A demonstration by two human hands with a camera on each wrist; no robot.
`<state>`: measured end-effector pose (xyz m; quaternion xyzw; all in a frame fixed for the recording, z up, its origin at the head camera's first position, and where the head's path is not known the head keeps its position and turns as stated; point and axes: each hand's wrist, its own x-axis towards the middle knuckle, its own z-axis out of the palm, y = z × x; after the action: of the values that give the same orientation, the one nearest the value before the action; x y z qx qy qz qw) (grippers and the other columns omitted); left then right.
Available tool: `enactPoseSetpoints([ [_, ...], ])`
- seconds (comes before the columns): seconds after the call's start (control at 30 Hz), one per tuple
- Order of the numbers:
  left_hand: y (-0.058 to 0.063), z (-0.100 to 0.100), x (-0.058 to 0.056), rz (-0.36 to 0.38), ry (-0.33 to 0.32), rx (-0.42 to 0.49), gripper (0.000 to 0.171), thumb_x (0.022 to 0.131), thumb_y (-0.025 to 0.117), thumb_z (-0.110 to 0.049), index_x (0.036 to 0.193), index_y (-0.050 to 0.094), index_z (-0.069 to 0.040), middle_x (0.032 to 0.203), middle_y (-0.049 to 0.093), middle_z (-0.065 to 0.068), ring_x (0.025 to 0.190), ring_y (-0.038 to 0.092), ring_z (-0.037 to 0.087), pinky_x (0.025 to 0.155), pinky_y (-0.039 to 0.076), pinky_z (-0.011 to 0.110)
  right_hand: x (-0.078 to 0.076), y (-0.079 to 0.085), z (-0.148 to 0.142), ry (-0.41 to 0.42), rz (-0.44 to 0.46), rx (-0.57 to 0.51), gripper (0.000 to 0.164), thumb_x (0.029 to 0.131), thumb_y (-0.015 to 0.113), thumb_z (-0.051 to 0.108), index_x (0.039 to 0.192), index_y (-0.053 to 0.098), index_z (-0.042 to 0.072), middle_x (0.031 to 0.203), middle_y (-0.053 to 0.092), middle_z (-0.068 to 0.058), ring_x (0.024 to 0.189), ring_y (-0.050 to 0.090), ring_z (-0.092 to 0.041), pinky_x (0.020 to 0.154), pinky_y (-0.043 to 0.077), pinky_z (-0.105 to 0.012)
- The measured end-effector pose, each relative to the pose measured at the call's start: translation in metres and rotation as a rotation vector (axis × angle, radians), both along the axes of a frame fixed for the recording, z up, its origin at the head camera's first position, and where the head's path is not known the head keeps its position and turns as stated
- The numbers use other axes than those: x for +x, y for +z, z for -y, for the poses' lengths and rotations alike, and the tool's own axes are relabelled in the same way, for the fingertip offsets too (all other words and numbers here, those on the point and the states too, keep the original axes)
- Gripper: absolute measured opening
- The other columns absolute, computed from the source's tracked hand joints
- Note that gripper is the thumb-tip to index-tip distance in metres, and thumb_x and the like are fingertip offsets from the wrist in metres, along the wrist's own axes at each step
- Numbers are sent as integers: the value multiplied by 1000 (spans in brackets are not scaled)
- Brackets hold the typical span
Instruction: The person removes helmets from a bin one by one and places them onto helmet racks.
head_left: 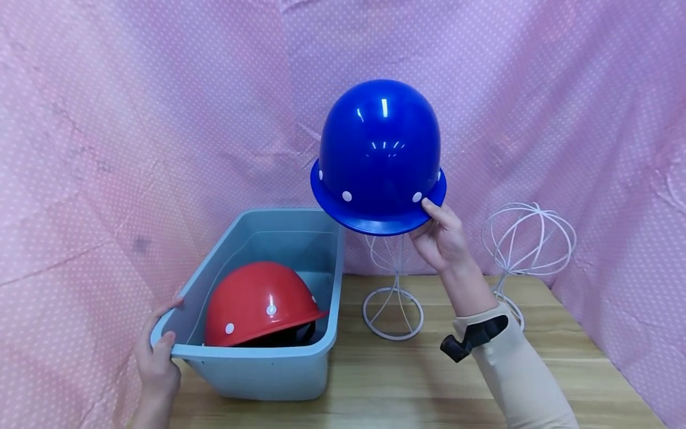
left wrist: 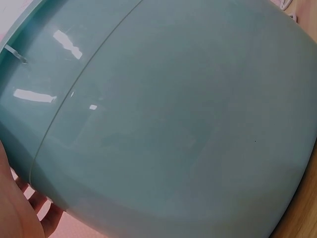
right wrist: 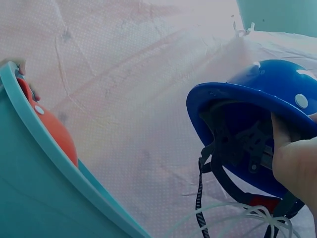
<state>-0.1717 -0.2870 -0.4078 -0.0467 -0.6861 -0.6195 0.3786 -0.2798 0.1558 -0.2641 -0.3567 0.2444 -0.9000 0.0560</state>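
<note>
A blue hard hat (head_left: 382, 143) is held up by my right hand (head_left: 443, 235), thumb on the outside of the brim and fingers beneath. In the right wrist view the dark inner harness and straps of the blue hard hat (right wrist: 270, 74) show, a strap hanging down. My left hand (head_left: 158, 357) grips the near left corner of a blue-grey plastic bin (head_left: 262, 375), thumb outside the rim. Inside that bin lies a red hard hat (head_left: 257, 304), tilted, its brim toward the right wall. The bin wall (left wrist: 173, 124) fills most of the left wrist view.
Below the blue hard hat stands a white wire hat stand (head_left: 393, 316), its top partly hidden. Another wire stand (head_left: 530, 238) is at the right, behind my forearm. Both rest on a wooden table (head_left: 386, 381). A pink dotted cloth (head_left: 214, 89) hangs around the back and sides.
</note>
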Motion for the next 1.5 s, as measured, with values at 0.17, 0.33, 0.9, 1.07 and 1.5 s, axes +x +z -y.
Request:
enactPoseSetpoints([
  [0.17,1,2,-2,58,28,-9,50,84,32,-5,128,53,4,131,53,12,124,47,19,105,33,34,-3,0,-9,-13,-32,20,29,99,37,4,126,48,-1,108,69,-9,103,65,-20,92,48,-33],
  [0.33,0,2,-4,80,43,-10,52,82,31,-4,128,54,3,131,53,12,125,46,18,107,31,35,-4,-2,-21,-25,-47,46,27,99,37,5,120,53,0,106,69,-8,103,65,-20,92,48,-33],
  [0.9,-1,-1,-3,34,7,38,51,80,34,-5,125,54,7,126,55,16,121,47,21,102,32,30,3,0,-54,3,-112,-25,32,99,33,4,125,49,-5,121,60,-17,111,60,-28,97,44,-37],
  [1.07,-1,-1,-2,57,13,38,52,80,33,-6,126,54,7,128,54,17,122,47,21,101,33,31,5,4,-65,26,-108,-80,36,98,31,2,132,42,-6,125,57,-20,114,58,-32,98,44,-40],
  [1.5,-2,-1,-4,53,-7,62,53,79,32,-5,126,54,6,128,53,17,124,46,22,101,32,33,10,14,-99,35,-115,-207,39,95,30,-2,132,40,-9,127,53,-24,117,53,-37,101,40,-44],
])
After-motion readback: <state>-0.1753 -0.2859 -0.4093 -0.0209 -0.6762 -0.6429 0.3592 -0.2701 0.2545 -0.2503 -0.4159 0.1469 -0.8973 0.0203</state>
